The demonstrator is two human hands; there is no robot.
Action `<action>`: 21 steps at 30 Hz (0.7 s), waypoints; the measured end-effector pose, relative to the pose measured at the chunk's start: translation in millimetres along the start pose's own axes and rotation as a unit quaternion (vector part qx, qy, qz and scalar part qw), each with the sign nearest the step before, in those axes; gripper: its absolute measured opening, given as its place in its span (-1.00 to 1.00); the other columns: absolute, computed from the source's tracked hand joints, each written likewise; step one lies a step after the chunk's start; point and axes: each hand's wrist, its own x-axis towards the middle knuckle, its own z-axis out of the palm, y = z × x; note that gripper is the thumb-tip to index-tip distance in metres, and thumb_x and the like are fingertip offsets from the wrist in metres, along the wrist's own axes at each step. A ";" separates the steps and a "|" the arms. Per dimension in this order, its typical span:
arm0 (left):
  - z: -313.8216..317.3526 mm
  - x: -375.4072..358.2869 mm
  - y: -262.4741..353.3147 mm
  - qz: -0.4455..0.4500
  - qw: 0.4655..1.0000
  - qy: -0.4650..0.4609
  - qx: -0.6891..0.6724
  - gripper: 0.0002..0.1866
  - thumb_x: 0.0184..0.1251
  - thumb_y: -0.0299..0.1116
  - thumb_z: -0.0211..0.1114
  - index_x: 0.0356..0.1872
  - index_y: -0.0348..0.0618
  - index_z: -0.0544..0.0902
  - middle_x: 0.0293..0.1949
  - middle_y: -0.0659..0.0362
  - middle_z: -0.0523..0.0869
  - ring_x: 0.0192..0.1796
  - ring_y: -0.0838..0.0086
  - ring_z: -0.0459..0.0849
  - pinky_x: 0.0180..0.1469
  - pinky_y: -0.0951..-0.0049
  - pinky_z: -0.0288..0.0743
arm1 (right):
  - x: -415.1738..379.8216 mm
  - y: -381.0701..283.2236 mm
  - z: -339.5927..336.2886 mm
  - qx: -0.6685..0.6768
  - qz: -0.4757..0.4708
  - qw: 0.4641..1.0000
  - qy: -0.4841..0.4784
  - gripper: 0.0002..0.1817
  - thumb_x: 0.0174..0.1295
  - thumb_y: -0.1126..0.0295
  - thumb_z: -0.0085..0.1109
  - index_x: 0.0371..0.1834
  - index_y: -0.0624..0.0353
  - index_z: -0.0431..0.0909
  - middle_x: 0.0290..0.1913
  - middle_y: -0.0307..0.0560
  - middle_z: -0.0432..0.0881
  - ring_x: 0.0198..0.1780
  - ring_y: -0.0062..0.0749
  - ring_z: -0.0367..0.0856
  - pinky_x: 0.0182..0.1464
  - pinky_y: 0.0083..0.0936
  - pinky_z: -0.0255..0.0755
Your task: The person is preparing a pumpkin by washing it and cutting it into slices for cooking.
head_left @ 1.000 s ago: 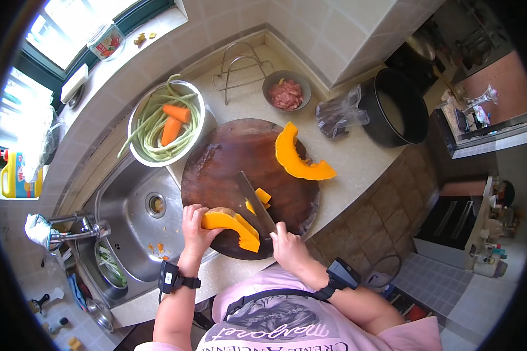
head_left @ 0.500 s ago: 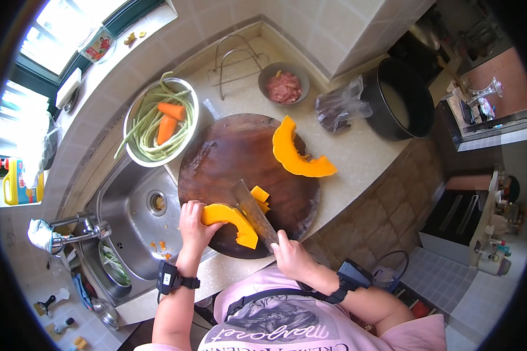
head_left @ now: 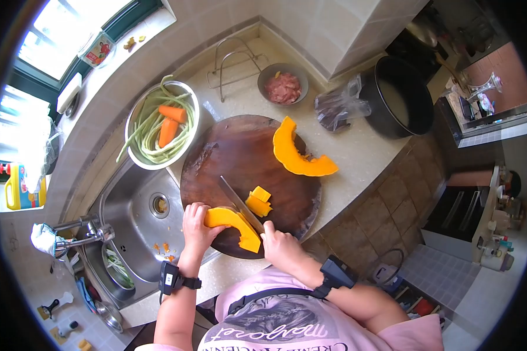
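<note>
Left hand [head_left: 196, 225] clamps pumpkin wedge [head_left: 233, 226] flat on round cutting board [head_left: 228, 158] — steadying it for blade. Right hand [head_left: 280, 244] fisted round knife [head_left: 238, 202], edge at wedge's end; cut chunks [head_left: 259, 202] lie just beyond — second wedge [head_left: 298, 153] well apart.

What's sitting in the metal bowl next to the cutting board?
The metal bowl holds a tangle of long green beans with two carrot pieces lying on top. Anything beneath the beans is covered.

Pumpkin wedge [head_left: 233, 225] on board [head_left: 228, 152] w/ cut pieces [head_left: 257, 202] just right, sink [head_left: 134, 216] left, prob. meat bowl [head_left: 283, 85] behind.
</note>
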 end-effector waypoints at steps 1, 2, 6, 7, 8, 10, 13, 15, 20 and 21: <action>0.5 0.2 -0.1 -0.001 1.000 0.003 -0.002 -0.46 -0.53 -0.33 0.56 -0.37 -0.22 0.50 -0.31 0.07 0.51 -0.20 0.15 0.46 -0.16 0.28 0.39 | -1.7 3.0 -1.6 -0.002 0.004 1.000 0.014 -0.81 0.21 0.39 -0.05 -0.26 0.24 0.20 -0.65 0.24 0.50 -0.54 0.16 0.53 -0.53 0.01 0.39; 1.3 -0.2 -0.4 -0.004 1.000 0.007 -0.004 -0.46 -0.52 -0.30 0.56 -0.38 -0.22 0.51 -0.32 0.08 0.51 -0.21 0.17 0.46 -0.15 0.27 0.39 | -4.3 9.1 -3.8 -0.005 0.006 1.000 0.027 -0.81 0.21 0.39 -0.05 -0.26 0.24 0.20 -0.65 0.24 0.50 -0.54 0.16 0.53 -0.53 0.01 0.39; -1.5 1.8 -1.1 0.002 1.000 0.000 -0.019 -0.45 -0.49 -0.25 0.55 -0.36 -0.22 0.52 -0.33 0.09 0.52 -0.21 0.17 0.47 -0.15 0.28 0.38 | -8.1 25.6 -17.2 0.030 -0.010 0.998 0.056 -0.83 0.22 0.41 -0.05 -0.24 0.25 0.22 -0.63 0.26 0.49 -0.50 0.19 0.51 -0.51 -0.02 0.37; -3.4 5.2 -1.3 0.020 0.999 -0.010 -0.022 -0.45 -0.48 -0.24 0.55 -0.34 -0.21 0.52 -0.32 0.09 0.51 -0.20 0.17 0.47 -0.14 0.27 0.38 | -8.5 24.4 -22.9 0.046 -0.016 0.998 0.050 -0.83 0.23 0.41 -0.06 -0.23 0.25 0.22 -0.62 0.27 0.49 -0.49 0.20 0.51 -0.51 -0.02 0.36; -5.3 9.2 -1.5 0.037 0.999 -0.020 -0.026 -0.44 -0.47 -0.23 0.55 -0.32 -0.21 0.53 -0.31 0.09 0.51 -0.19 0.17 0.47 -0.14 0.27 0.38 | -8.9 22.5 -26.7 0.042 -0.036 0.997 0.048 -0.84 0.23 0.41 -0.06 -0.24 0.23 0.22 -0.62 0.25 0.49 -0.50 0.18 0.51 -0.52 -0.02 0.37; -8.5 17.3 -2.1 0.063 0.997 -0.039 -0.027 -0.42 -0.46 -0.21 0.54 -0.28 -0.19 0.54 -0.29 0.10 0.51 -0.17 0.17 0.46 -0.13 0.27 0.38 | -10.3 17.8 -32.1 0.032 -0.078 0.996 0.042 -0.85 0.22 0.41 -0.07 -0.25 0.21 0.21 -0.62 0.23 0.50 -0.52 0.15 0.52 -0.53 -0.02 0.39; -12.2 24.2 -3.7 0.070 0.995 -0.067 -0.022 -0.40 -0.44 -0.21 0.54 -0.22 -0.18 0.55 -0.23 0.09 0.50 -0.13 0.16 0.45 -0.10 0.27 0.37 | -11.7 9.6 -34.4 0.007 -0.109 0.994 0.022 -0.86 0.23 0.41 -0.08 -0.26 0.21 0.21 -0.62 0.23 0.50 -0.52 0.15 0.52 -0.53 -0.04 0.40; -13.9 22.9 -3.2 0.046 0.995 -0.091 -0.021 -0.38 -0.43 -0.22 0.54 -0.19 -0.20 0.54 -0.17 0.05 0.50 -0.10 0.13 0.44 -0.05 0.26 0.38 | -10.8 6.5 -32.6 -0.003 -0.115 0.993 0.019 -0.86 0.23 0.42 -0.08 -0.26 0.21 0.21 -0.61 0.22 0.51 -0.52 0.14 0.53 -0.53 -0.05 0.40; -14.5 14.9 1.1 0.018 0.998 -0.062 -0.018 -0.34 -0.38 -0.23 0.53 -0.10 -0.14 0.49 -0.19 0.07 0.48 -0.09 0.16 0.42 -0.02 0.27 0.33 | -9.4 2.6 -28.8 -0.028 -0.123 0.992 0.008 -0.86 0.23 0.42 -0.08 -0.27 0.22 0.21 -0.59 0.22 0.52 -0.52 0.13 0.53 -0.54 -0.06 0.41; -12.2 12.2 -0.4 0.009 0.999 -0.048 -0.016 -0.35 -0.37 -0.22 0.52 -0.11 -0.15 0.49 -0.20 0.08 0.48 -0.10 0.17 0.42 -0.04 0.28 0.33 | -9.0 3.4 -28.1 -0.036 -0.127 0.991 0.009 -0.86 0.23 0.42 -0.09 -0.27 0.23 0.21 -0.59 0.21 0.52 -0.53 0.12 0.53 -0.54 -0.07 0.42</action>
